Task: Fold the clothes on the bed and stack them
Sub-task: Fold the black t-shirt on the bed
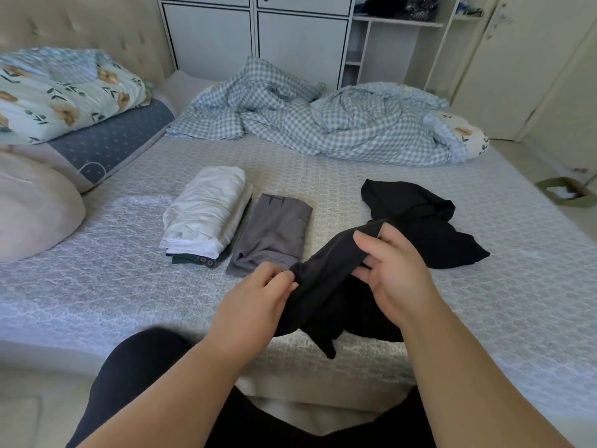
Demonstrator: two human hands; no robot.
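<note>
Left hand: pinches black garment.
Right hand: grips same garment, lifted above bed at 6 o'clock.
Folded stack: 10 o'clock, grey folded piece beside it.

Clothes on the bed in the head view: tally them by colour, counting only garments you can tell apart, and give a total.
White: 1, folded white garment atop a stack
Dark green: 1, dark green garment, only its edge showing underneath
Grey: 1, folded grey garment
Black: 1, black garment gripped by left hand and right hand
Total: 4
</note>
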